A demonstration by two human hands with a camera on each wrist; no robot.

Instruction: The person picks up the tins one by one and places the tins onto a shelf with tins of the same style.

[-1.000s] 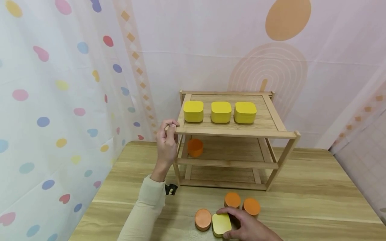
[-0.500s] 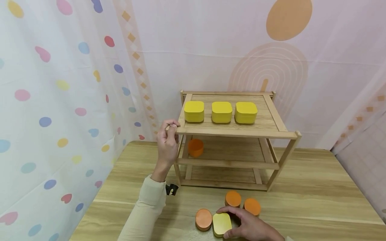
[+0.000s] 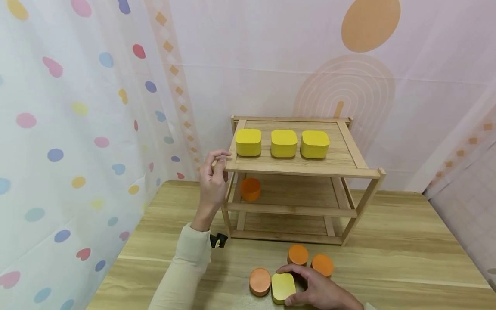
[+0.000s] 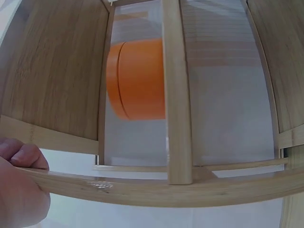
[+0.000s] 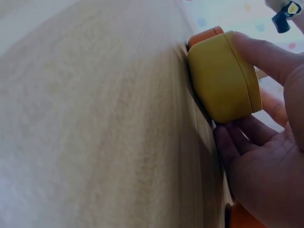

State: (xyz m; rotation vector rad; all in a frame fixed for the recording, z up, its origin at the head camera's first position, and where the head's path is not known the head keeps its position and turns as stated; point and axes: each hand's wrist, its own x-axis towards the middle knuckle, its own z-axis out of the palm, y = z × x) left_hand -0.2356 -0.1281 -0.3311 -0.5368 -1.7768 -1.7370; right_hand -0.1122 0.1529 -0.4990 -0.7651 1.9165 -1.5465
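Observation:
My left hand (image 3: pixel 213 181) grips the front left corner of a wooden shelf rack (image 3: pixel 298 171), its index finger lying over the top edge. In the left wrist view, thumb and fingers meet around the rack's rail (image 4: pixel 133 192). On the table, my right hand (image 3: pixel 319 288) holds a yellow square tin (image 3: pixel 283 287) between thumb and fingers. The right wrist view has the yellow tin (image 5: pixel 223 78) with its lid seam facing the palm. An orange round tin (image 3: pixel 260 282) stands just left of it. Two more orange tins (image 3: pixel 298 255) (image 3: pixel 322 265) sit behind the right hand.
Three yellow tins (image 3: pixel 284 143) stand in a row on the rack's top shelf. One orange tin (image 3: pixel 250 189) sits at the left of the middle shelf. A patterned curtain (image 3: pixel 248 77) hangs behind and left of the table (image 3: pixel 407 258).
My left index finger has straightened and lifted slightly at the rack's corner. The right hand and the yellow tin keep their place, and the view shifts only a little.

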